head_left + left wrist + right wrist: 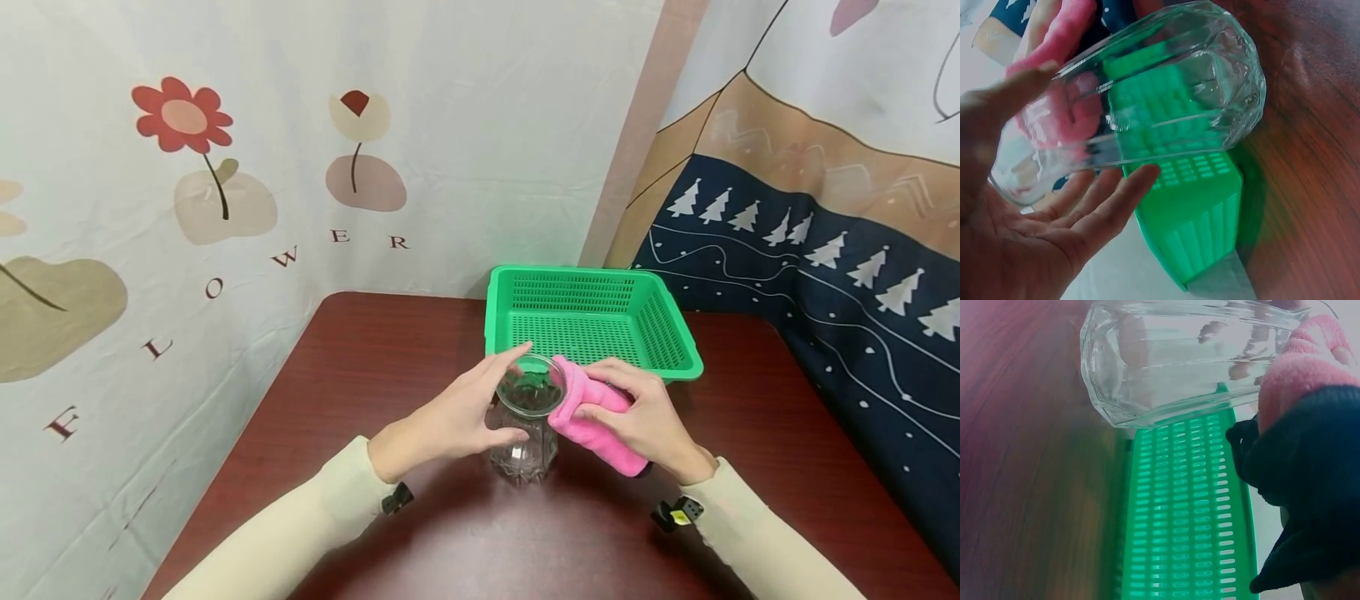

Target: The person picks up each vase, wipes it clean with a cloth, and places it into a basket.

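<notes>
A clear glass jar point(523, 446) with a faceted base stands upright on the table. My left hand point(453, 408) is spread around its neck, thumb on the near side and fingers on the far side. The left wrist view shows those fingers point(1110, 206) nearly straight beside the glass point(1166, 94); firm contact cannot be made out. With my right hand point(637, 408) I grip a fuzzy pink cloth point(596, 421), its upper end against the jar's rim. Dark fabric point(1310, 481) hangs below the pink part in the right wrist view, covering most of that hand.
Behind the jar sits a green perforated plastic basket point(592, 329). The dark red-brown wooden table point(360, 358) reaches back to a printed wall hanging point(450, 125). On the right hangs a navy curtain point(750, 250) with white trees.
</notes>
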A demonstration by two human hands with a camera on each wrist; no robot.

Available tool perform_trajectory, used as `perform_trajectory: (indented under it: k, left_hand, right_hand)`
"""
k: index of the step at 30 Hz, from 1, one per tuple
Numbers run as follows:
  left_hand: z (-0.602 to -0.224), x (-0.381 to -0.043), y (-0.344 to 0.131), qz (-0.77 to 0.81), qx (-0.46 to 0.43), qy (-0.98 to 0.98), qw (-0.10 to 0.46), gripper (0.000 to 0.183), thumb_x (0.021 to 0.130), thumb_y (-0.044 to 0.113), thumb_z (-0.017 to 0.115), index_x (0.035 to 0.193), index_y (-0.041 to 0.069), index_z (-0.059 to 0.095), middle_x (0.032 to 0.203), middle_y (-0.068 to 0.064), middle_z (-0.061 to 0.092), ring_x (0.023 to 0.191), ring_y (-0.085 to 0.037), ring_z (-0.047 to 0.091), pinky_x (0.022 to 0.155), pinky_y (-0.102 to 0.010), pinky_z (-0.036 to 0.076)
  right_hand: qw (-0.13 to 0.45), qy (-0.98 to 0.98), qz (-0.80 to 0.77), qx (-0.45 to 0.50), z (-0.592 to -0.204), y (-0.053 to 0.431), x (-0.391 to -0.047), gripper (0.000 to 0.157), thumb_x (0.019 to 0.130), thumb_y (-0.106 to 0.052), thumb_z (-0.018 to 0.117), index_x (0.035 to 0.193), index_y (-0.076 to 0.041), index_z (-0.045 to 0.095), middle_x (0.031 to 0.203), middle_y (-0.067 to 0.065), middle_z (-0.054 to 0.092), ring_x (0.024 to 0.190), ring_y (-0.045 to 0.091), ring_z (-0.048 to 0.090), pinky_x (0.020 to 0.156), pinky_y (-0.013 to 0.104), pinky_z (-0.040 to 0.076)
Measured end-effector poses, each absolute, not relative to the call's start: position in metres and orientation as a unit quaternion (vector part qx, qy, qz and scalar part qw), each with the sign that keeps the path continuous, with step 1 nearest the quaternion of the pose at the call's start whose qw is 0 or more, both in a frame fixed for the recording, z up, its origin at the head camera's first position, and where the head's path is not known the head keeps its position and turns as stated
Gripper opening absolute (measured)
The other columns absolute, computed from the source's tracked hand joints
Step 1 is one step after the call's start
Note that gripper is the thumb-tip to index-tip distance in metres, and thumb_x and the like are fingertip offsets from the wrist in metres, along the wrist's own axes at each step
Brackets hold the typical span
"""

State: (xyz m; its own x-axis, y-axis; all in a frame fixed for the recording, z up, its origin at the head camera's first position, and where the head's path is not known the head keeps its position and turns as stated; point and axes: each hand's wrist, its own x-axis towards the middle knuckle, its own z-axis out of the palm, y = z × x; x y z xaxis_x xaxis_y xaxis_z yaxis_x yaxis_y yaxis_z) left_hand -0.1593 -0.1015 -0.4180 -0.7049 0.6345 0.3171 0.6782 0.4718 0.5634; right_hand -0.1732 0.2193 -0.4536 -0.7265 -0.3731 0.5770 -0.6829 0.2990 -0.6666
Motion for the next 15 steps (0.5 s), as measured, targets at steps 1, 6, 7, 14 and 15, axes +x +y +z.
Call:
perform_trajectory:
  k: [1, 6, 7, 14, 15]
  left_hand:
    - [-0.4181, -0.1578, -0.1007, -0.342, -0.382, -0.858, 0.037, 0.117, 0.094, 0.022, 0.101, 0.183, 0.007, 0.026, 0.152, -0.015, 0.069, 0.136, -0.029, 0.072, 0.102, -0.043, 0.068]
    - [-0.4175, -0.1545, -0.0994, -0.359, -0.382, -0.851, 0.031, 0.116, 0.095, 0.015, 0.099, 0.183, 0.007, 0.024, 0.149, -0.019, 0.070, 0.133, -0.035, 0.074, 0.094, -0.044, 0.072]
    - [-0.4177, -0.1543, -0.0996, -0.362, -0.381, -0.850, 0.028, 0.116, 0.095, 0.014, 0.099, 0.184, 0.008, 0.023, 0.150, -0.019, 0.070, 0.134, -0.035, 0.074, 0.095, -0.043, 0.072]
    - [-0.4197, -0.1537, -0.0998, -0.368, -0.378, -0.850, 0.010, 0.116, 0.099, 0.013, 0.096, 0.185, 0.010, 0.019, 0.155, -0.017, 0.068, 0.138, -0.036, 0.074, 0.099, -0.042, 0.072]
    - [-0.4200, -0.1537, -0.0998, -0.364, -0.378, -0.851, 0.011, 0.116, 0.099, 0.014, 0.095, 0.185, 0.010, 0.018, 0.155, -0.017, 0.067, 0.136, -0.035, 0.074, 0.098, -0.041, 0.072]
  right_hand:
    - [0.157, -0.791, 0.489, 0.333, -0.4539, 0.2188, -0.1730, 0.061, 0.081, 0.003, 0.103, 0.138, -0.011, 0.086, 0.126, 0.006, 0.086, 0.119, 0.005, 0.076, 0.101, 0.013, 0.059]
    - [0.144, -0.792, 0.495, 0.328, -0.4551, 0.2151, -0.1711, 0.061, 0.084, 0.002, 0.102, 0.140, -0.013, 0.084, 0.127, 0.003, 0.086, 0.119, 0.006, 0.075, 0.101, 0.015, 0.059]
    - [0.143, -0.791, 0.495, 0.328, -0.4555, 0.2144, -0.1709, 0.060, 0.084, 0.002, 0.101, 0.140, -0.013, 0.085, 0.127, 0.003, 0.086, 0.118, 0.007, 0.075, 0.100, 0.015, 0.059]
    - [0.146, -0.788, 0.498, 0.330, -0.4607, 0.2107, -0.1698, 0.055, 0.086, 0.003, 0.099, 0.137, -0.012, 0.086, 0.129, 0.006, 0.085, 0.119, 0.007, 0.074, 0.100, 0.015, 0.058]
    - [0.147, -0.788, 0.499, 0.330, -0.4615, 0.2103, -0.1694, 0.055, 0.086, 0.003, 0.099, 0.137, -0.012, 0.086, 0.129, 0.007, 0.085, 0.119, 0.007, 0.073, 0.099, 0.015, 0.058]
